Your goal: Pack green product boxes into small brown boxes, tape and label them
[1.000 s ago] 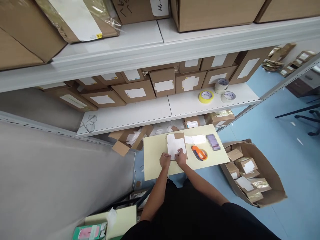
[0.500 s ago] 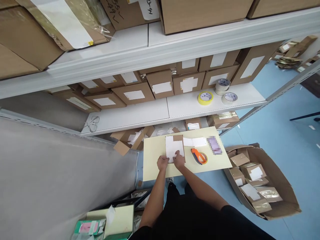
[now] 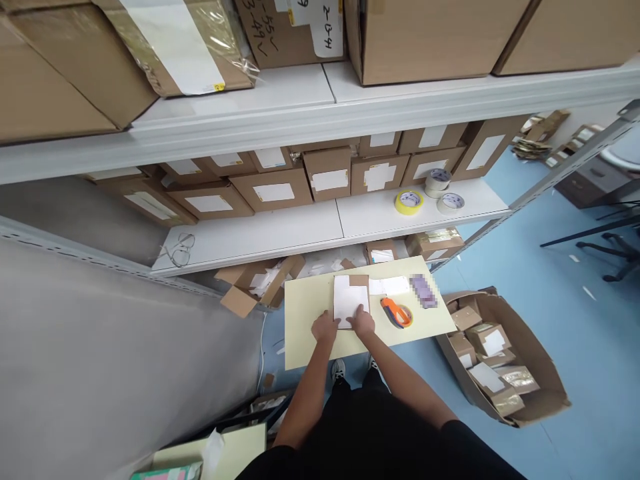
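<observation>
A small cardboard box (image 3: 359, 281) lies on the pale yellow tabletop (image 3: 304, 310), with white paper labels (image 3: 350, 303) covering most of its top. My left hand (image 3: 325, 327) grips the box at its near left corner, thumb at the front edge. At the near right corner, my right hand (image 3: 363, 323) holds the box with its thumb at the front and fingers over the label and side. Just right of the box is an orange tape dispenser (image 3: 397, 312) with a roll of yellow tape. Behind the dispenser lie white label sheets (image 3: 389, 286).
A blurred purple item (image 3: 423, 291) lies at the table's right. Beyond the table, a shelf (image 3: 300, 227) carries labelled boxes, a yellow tape roll (image 3: 409, 203), other tape rolls (image 3: 451, 203) and eyeglasses (image 3: 183, 249). A large open carton (image 3: 543, 393) of parcels stands on the floor at right.
My right hand's fingers have shifted slightly on the label towards the box's right side. Both hands stay at the box's near corners. The camera view has turned a little to the right.
</observation>
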`<state>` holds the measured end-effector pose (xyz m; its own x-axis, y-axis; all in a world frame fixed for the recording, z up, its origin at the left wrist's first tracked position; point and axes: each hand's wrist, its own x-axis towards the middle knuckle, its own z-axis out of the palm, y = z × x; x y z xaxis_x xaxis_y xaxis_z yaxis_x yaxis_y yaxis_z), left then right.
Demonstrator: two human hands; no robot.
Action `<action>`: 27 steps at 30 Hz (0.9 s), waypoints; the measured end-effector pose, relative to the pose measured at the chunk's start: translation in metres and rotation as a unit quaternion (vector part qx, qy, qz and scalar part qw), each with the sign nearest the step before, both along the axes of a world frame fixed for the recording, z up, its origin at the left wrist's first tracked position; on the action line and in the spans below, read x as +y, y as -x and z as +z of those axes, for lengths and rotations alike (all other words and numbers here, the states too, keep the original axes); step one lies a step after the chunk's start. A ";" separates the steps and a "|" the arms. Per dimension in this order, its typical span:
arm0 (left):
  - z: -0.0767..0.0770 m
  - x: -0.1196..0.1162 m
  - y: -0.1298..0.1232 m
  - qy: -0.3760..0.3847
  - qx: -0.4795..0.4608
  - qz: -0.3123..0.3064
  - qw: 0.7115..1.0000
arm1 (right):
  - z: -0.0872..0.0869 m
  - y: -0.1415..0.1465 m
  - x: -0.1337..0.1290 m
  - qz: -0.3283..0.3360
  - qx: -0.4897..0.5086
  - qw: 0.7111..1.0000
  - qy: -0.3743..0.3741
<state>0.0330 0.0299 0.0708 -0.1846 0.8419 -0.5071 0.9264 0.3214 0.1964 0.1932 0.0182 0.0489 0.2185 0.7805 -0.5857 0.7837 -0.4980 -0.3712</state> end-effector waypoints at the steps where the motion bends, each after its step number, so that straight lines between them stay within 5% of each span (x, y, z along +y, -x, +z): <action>1: -0.001 -0.001 0.005 0.008 0.004 0.002 1.000 | 0.000 0.002 -0.003 -0.003 -0.010 1.000 -0.006; 4: -0.005 -0.003 0.013 -0.001 -0.015 -0.028 0.999 | 0.001 0.008 -0.011 -0.019 -0.033 0.999 -0.024; 9: -0.021 -0.003 -0.011 -0.162 -0.113 -0.215 0.956 | -0.001 0.009 -0.034 -0.064 -0.038 0.993 -0.093; 12: -0.039 -0.003 -0.013 -0.132 -0.145 -0.262 0.945 | -0.006 0.000 -0.058 -0.113 -0.014 0.981 -0.156; 15: -0.057 -0.001 0.010 -0.110 -0.196 -0.271 0.936 | -0.010 -0.013 -0.078 -0.161 0.032 0.964 -0.211; 18: -0.065 0.008 0.049 -0.088 -0.251 -0.238 0.934 | -0.009 -0.023 -0.084 -0.227 0.050 0.945 -0.232; 22: -0.057 0.015 0.092 -0.095 -0.279 -0.077 0.952 | -0.008 -0.016 -0.068 -0.247 0.068 0.949 -0.185; 27: -0.039 -0.009 0.098 -0.086 -0.403 0.081 0.908 | -0.015 0.029 -0.036 -0.200 0.110 0.967 -0.112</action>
<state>-0.0654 0.0212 0.0318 0.0587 0.9165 -0.3957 0.4034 0.3408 0.8492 0.1639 -0.0183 0.0338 0.4183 0.7721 -0.4784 0.4343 -0.6326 -0.6413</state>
